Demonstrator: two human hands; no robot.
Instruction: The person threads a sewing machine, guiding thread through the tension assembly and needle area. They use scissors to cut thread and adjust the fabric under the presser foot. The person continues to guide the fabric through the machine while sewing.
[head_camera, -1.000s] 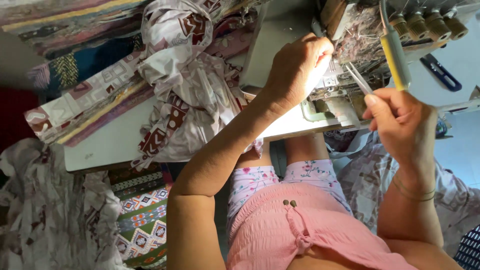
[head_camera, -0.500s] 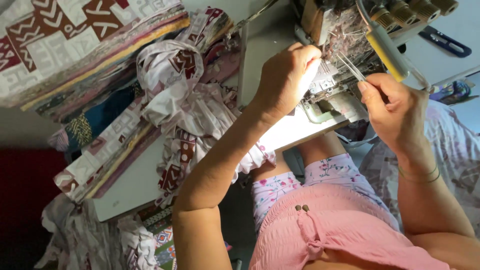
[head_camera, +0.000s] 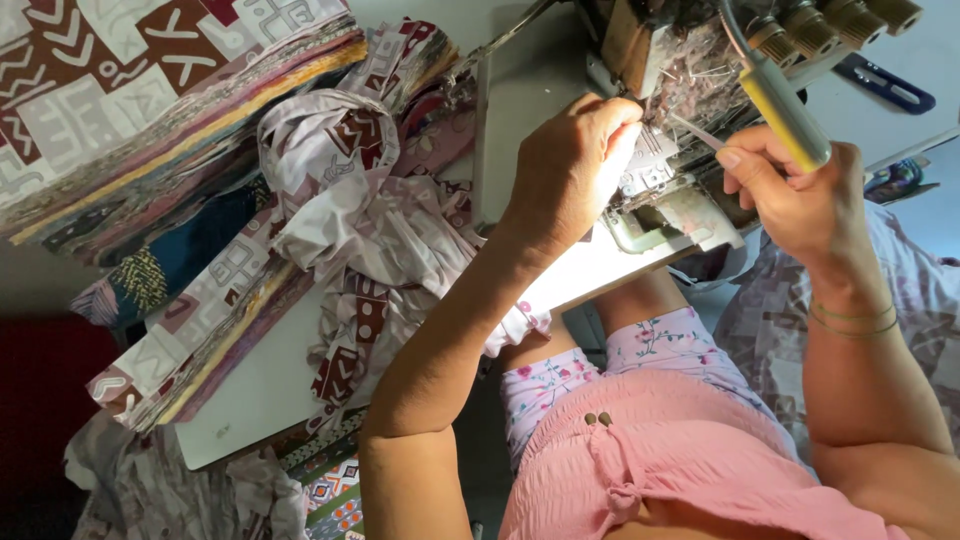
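My left hand (head_camera: 570, 170) rests with curled fingers against the front of a grey overlock sewing machine (head_camera: 670, 190). The fingertips are hidden, so I cannot see whether they pinch anything. My right hand (head_camera: 790, 190) grips thin metal tweezers (head_camera: 692, 130), whose tips point into the lint-covered needle area of the machine. A yellow-sleeved tube (head_camera: 785, 100) hangs just above my right hand. Patterned white and maroon fabric (head_camera: 350, 220) lies bunched on the white table (head_camera: 260, 390) to the left of my left forearm.
A thick stack of patterned cloth (head_camera: 150, 130) fills the table's far left. More folded fabric strips (head_camera: 190, 340) lie along its near edge. Thread spools (head_camera: 810, 20) stand on top of the machine. A blue tool (head_camera: 885, 85) lies at the upper right. My lap in pink clothing (head_camera: 680, 450) is below.
The view has shifted towards the table and machine. My right hand has brought the tweezers closer to the needle area. My left hand has stayed on the machine.
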